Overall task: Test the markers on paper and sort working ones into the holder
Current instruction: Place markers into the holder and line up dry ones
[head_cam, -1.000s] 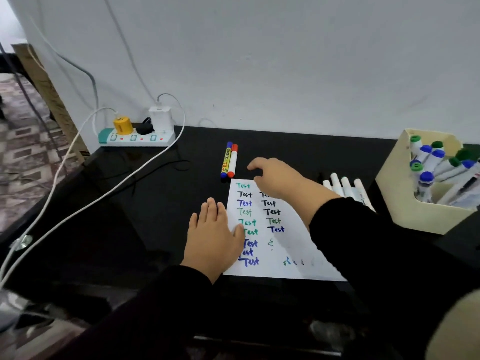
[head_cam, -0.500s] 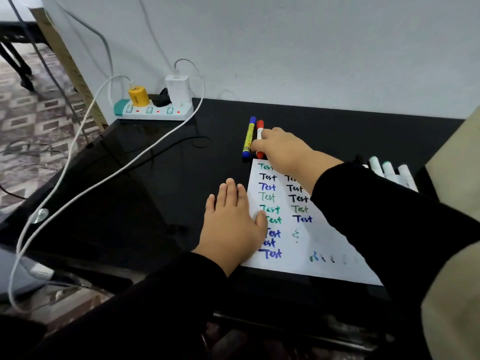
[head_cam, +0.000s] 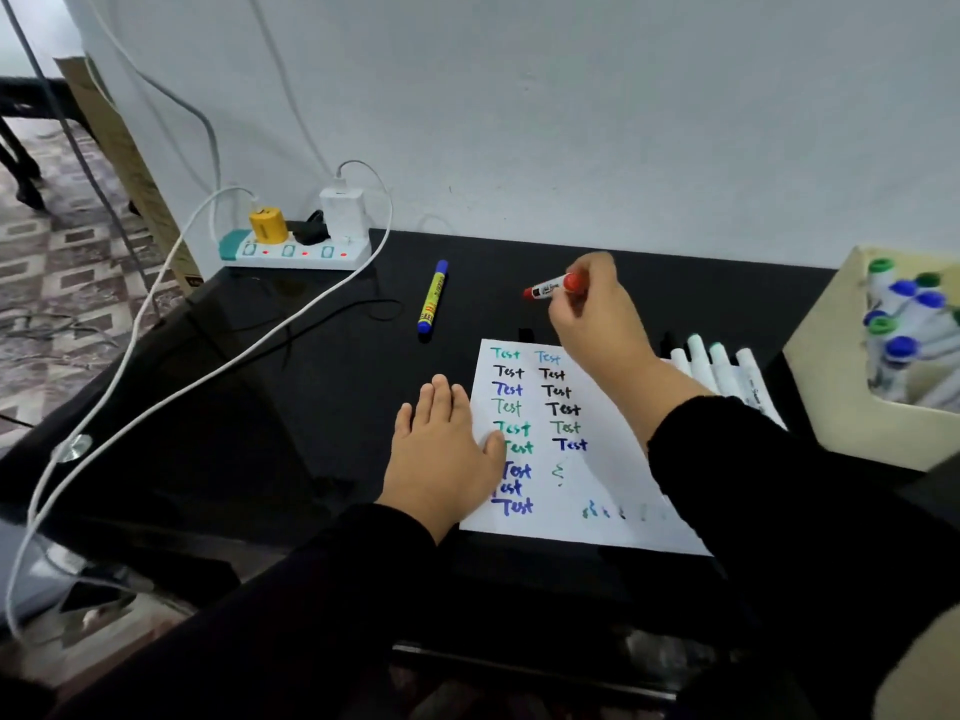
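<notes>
Red marker [head_cam: 551, 288] is being held in the curled fingers of the right hand [head_cam: 597, 319], raised above the black table [head_cam: 311, 407] just beyond the far edge of the paper [head_cam: 597, 491]. The left hand [head_cam: 441, 454] is lying flat, fingers straight, its thumb pressing the paper's left edge. A blue marker [head_cam: 432, 297] is lying on the table to the left, apart from the paper. White markers [head_cam: 719, 368] are lying beside the paper's right edge. The holder [head_cam: 831, 402], at far right, is holding blue- and green-capped markers.
</notes>
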